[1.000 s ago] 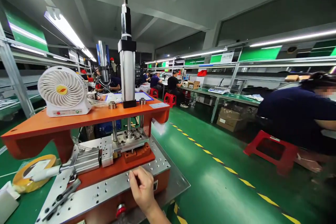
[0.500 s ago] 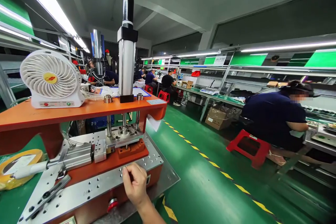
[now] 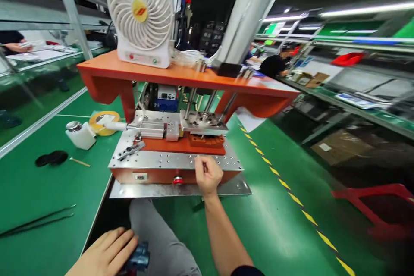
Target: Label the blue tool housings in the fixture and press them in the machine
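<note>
The left hand (image 3: pixel 105 252) is cut by the bottom edge and hides part of a blue thing (image 3: pixel 141 256); what this is, I cannot tell. The top edge cuts the fan (image 3: pixel 140 17) and the cylinder (image 3: pixel 244 10). The stool (image 3: pixel 357 200) is blurred, and the label (image 3: pixel 140 177) is too small to read.

No legible txt. White fan (image 3: pixel 155 26): yellow round hub sticker (image 3: pixel 139 10) w/ red mark, no readable brand; ctrl strip (image 3: pixel 142 58) markings too tiny. Press base (image 3: pixel 124 176) front: small white label (image 3: pixel 140 177), chars unreadable. Carton (image 3: pixel 338 153) on far R: white label, ditto.
</note>
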The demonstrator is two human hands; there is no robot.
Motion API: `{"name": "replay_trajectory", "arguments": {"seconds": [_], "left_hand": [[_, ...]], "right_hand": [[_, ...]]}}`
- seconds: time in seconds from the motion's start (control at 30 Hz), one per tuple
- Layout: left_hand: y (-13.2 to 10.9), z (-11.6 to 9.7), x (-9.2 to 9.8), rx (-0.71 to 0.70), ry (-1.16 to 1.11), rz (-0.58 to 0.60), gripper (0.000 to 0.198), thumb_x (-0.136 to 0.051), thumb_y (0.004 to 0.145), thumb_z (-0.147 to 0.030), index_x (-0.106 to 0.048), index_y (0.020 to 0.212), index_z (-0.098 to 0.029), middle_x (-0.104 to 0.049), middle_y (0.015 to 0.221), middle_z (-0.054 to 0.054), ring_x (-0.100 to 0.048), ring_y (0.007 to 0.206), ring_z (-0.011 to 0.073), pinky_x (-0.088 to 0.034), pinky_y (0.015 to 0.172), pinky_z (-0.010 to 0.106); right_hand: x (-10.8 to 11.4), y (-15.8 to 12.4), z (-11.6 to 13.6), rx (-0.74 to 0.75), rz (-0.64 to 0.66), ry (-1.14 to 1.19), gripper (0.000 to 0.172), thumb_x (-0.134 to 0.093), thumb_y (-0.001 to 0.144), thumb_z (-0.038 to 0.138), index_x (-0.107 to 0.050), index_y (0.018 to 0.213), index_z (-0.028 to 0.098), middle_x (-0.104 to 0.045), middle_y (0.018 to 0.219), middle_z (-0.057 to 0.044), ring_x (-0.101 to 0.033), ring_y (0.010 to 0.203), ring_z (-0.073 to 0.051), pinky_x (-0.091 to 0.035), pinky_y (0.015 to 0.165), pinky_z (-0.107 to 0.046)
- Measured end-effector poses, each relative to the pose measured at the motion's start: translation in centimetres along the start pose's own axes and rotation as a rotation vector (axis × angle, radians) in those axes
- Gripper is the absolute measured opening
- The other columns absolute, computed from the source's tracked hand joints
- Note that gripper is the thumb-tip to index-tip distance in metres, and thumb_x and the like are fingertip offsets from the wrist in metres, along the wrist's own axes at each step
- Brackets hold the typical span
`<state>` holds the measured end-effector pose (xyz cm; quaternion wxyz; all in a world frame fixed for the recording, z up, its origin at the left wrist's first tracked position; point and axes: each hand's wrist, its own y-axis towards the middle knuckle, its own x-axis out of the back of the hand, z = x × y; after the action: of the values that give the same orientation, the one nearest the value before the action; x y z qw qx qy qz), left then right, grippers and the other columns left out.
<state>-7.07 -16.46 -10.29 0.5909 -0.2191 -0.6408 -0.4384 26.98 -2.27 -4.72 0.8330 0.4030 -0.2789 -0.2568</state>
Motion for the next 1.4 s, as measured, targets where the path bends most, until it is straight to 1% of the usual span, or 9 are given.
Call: {"name": "replay_trajectory", "arguments": {"seconds": [0.07, 0.13, 0.2, 0.3, 0.47, 0.6, 0.9, 1.23, 1.4], "left_hand": [[0.3, -0.3, 0.4, 0.044, -0.036, 0.007, 0.063, -0.052, 0.084, -0.009, -0.052, 0.146, -0.023, -0.068, 0.136, 0.002, -0.064, 0.118, 0.0223, -0.052, 0.1, 0.03], [0.9, -0.6, 1.0, 0.119, -0.068, 0.019, 0.063, -0.051, 0.083, -0.008, -0.053, 0.144, -0.021, -0.067, 0.136, 0.004, -0.061, 0.121, 0.0235, -0.05, 0.103, 0.033], [1.2, -1.0, 1.5, 0.139, -0.067, 0.032, 0.061, -0.05, 0.083, -0.007, -0.054, 0.142, -0.021, -0.067, 0.136, 0.003, -0.06, 0.121, 0.0235, -0.048, 0.103, 0.034], [1.3, -1.2, 1.8, 0.128, -0.051, 0.04, 0.064, -0.048, 0.082, -0.005, -0.053, 0.143, -0.022, -0.067, 0.137, 0.002, -0.058, 0.122, 0.0228, -0.045, 0.105, 0.033], [1.0, -1.2, 1.3, 0.117, -0.06, 0.082, 0.065, -0.048, 0.081, -0.007, -0.051, 0.145, -0.021, -0.065, 0.139, 0.003, -0.057, 0.122, 0.0245, -0.043, 0.105, 0.036], [0.9, -1.2, 1.0, 0.111, -0.063, 0.112, 0.065, -0.047, 0.082, -0.006, -0.051, 0.145, -0.02, -0.064, 0.141, 0.005, -0.056, 0.123, 0.0265, -0.043, 0.105, 0.039], [0.8, -1.3, 1.2, 0.137, -0.105, 0.109, 0.072, -0.051, 0.077, -0.004, -0.048, 0.147, -0.02, -0.062, 0.141, 0.006, -0.055, 0.124, 0.027, -0.042, 0.106, 0.039], [1.2, -1.4, 1.6, 0.14, -0.079, 0.123, 0.07, -0.05, 0.077, -0.002, -0.05, 0.145, -0.019, -0.063, 0.141, 0.007, -0.055, 0.123, 0.0275, -0.044, 0.105, 0.04], [1.2, -1.3, 1.6, 0.14, -0.093, 0.085, 0.066, -0.05, 0.081, -0.002, -0.05, 0.144, -0.02, -0.065, 0.138, 0.007, -0.057, 0.121, 0.0254, -0.044, 0.105, 0.037]], "right_hand": [[-0.2, -0.1, -0.2, -0.014, -0.009, 0.014, 0.019, -0.059, 0.095, 0.021, -0.063, 0.077, 0.019, -0.063, 0.067, -0.001, -0.056, 0.06, -0.013, -0.04, 0.058, -0.026], [-0.2, -0.2, -0.2, -0.016, -0.023, 0.014, 0.019, -0.059, 0.095, 0.02, -0.064, 0.077, 0.019, -0.064, 0.067, -0.001, -0.056, 0.059, -0.013, -0.041, 0.058, -0.026], [-0.2, -0.2, 0.0, -0.012, -0.035, 0.006, 0.019, -0.06, 0.095, 0.02, -0.064, 0.076, 0.018, -0.064, 0.067, -0.001, -0.055, 0.057, -0.013, -0.041, 0.057, -0.026], [-0.2, -0.1, 0.1, -0.004, -0.045, -0.004, 0.019, -0.06, 0.094, 0.02, -0.064, 0.075, 0.018, -0.064, 0.066, 0.0, -0.053, 0.055, -0.012, -0.04, 0.056, -0.026], [-0.2, 0.0, 0.1, 0.02, -0.049, -0.006, 0.019, -0.061, 0.094, 0.02, -0.065, 0.076, 0.018, -0.065, 0.066, 0.0, -0.054, 0.055, -0.012, -0.041, 0.055, -0.025], [-0.2, -0.1, 0.1, -0.005, -0.037, -0.033, 0.023, -0.059, 0.096, 0.024, -0.065, 0.075, 0.018, -0.066, 0.066, -0.002, -0.054, 0.054, -0.012, -0.041, 0.054, -0.026], [-0.3, -0.1, 0.1, -0.002, -0.05, -0.044, 0.022, -0.059, 0.096, 0.025, -0.065, 0.075, 0.019, -0.065, 0.065, -0.001, -0.054, 0.053, -0.012, -0.041, 0.054, -0.026], [-0.2, -0.1, 0.1, -0.011, -0.039, -0.052, 0.023, -0.058, 0.096, 0.026, -0.065, 0.075, 0.019, -0.065, 0.066, -0.002, -0.054, 0.054, -0.013, -0.042, 0.054, -0.026], [-0.2, -0.1, 0.2, 0.012, -0.047, -0.045, 0.022, -0.059, 0.096, 0.023, -0.064, 0.075, 0.019, -0.064, 0.064, -0.001, -0.052, 0.053, -0.012, -0.041, 0.055, -0.026]]}}
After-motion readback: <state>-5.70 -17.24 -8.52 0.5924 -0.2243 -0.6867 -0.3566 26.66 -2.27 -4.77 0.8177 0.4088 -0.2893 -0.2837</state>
